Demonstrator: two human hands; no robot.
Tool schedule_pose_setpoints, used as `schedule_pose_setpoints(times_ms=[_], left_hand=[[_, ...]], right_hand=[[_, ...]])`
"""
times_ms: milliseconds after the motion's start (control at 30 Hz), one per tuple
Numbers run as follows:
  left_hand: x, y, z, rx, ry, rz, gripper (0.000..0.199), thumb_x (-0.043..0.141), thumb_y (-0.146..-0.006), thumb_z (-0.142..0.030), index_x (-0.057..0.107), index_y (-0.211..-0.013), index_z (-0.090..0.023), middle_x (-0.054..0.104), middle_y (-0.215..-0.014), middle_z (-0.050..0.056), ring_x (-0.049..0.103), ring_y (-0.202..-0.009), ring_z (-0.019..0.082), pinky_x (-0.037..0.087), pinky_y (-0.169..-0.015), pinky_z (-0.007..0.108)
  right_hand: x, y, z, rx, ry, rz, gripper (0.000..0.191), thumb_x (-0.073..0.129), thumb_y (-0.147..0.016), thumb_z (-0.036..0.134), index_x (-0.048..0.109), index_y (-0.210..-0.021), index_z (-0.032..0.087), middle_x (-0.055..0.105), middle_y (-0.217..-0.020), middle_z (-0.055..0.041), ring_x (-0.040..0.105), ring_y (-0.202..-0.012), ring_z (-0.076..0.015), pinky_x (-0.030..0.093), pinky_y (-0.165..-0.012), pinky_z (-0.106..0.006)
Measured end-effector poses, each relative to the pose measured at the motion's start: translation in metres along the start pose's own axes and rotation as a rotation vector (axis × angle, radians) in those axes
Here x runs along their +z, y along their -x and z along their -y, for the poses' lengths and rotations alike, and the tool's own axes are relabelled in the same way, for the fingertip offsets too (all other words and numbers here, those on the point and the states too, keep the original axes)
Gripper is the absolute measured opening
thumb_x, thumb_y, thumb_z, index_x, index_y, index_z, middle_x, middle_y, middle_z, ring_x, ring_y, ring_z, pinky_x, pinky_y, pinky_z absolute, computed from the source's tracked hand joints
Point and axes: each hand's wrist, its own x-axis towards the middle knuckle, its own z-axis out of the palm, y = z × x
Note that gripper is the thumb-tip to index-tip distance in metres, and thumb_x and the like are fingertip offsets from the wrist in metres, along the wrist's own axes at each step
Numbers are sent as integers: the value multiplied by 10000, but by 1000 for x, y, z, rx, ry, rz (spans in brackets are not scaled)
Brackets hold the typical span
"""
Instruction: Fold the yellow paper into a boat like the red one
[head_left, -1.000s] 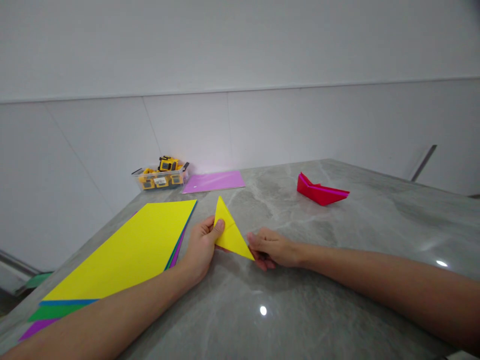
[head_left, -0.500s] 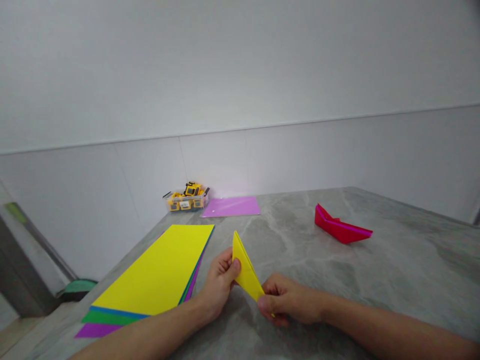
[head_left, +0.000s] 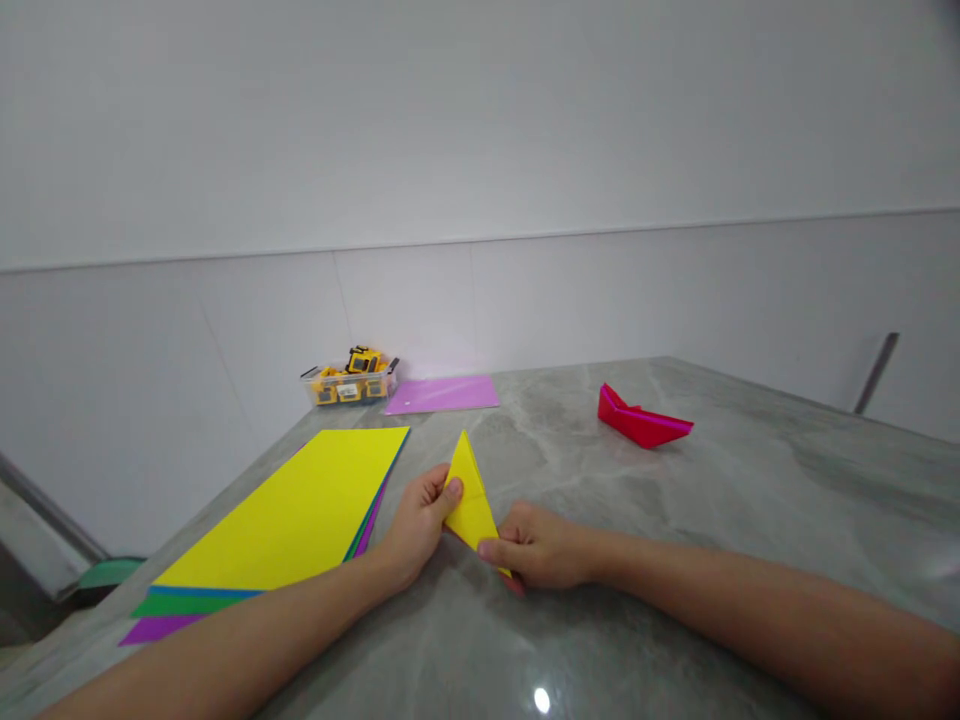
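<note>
A piece of folded yellow paper (head_left: 472, 508), roughly triangular with its point upward, is held above the grey table between my two hands. My left hand (head_left: 421, 520) pinches its left edge, thumb on the near face. At the lower right corner, my right hand (head_left: 536, 548) grips it with the thumb on top and the fingers curled behind. The back of the paper and some fingertips are hidden. A red folded paper boat (head_left: 643, 424) with a pink edge stands on the table, beyond my right hand.
To the left lies a stack of coloured sheets (head_left: 292, 510), yellow on top, with blue, green and purple edges showing. Against the wall are a clear bin (head_left: 349, 388) of yellow toy pieces and a pink sheet pack (head_left: 442, 394). The marbled table (head_left: 720, 490) extends rightward.
The view has shifted, so everything sits a little further left and higher. The folded yellow paper has turned to show more of its face. Both hands keep their grip on it.
</note>
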Motion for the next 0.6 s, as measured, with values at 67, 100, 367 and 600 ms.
schedule_pose_setpoints(times_ms=[67,100,367,600], left_hand=[[1,1,-2,15,-20,5,394,634,-754,-515,596,-830,-130,589,-665,14,487,-535,120,371,-505,217],[3,2,-3,15,-36,27,402,645,-738,-524,593,-797,-130,579,-647,12,486,-529,118,355,-490,211],[10,6,-1,-14,-93,151,388,652,-711,-532,566,-708,-154,572,-584,16,534,-487,146,401,-485,243],[20,3,-1,-96,-120,83,371,615,-724,-524,568,-745,-157,597,-557,33,573,-451,176,406,-366,231]], right_hand=[[1,-1,-2,-16,7,-27,556,408,-895,480,542,-487,126,420,-388,34,339,-351,-50,261,-383,-185],[1,-2,-3,-33,5,-57,562,424,-877,515,550,-494,125,440,-402,27,355,-361,-53,263,-384,-186],[7,-10,-14,-43,-200,-160,603,429,-803,669,468,-510,144,428,-449,30,353,-401,-53,243,-395,-190],[5,-14,-12,14,-393,-143,643,432,-750,739,545,-596,125,468,-475,17,342,-368,-56,229,-349,-200]])
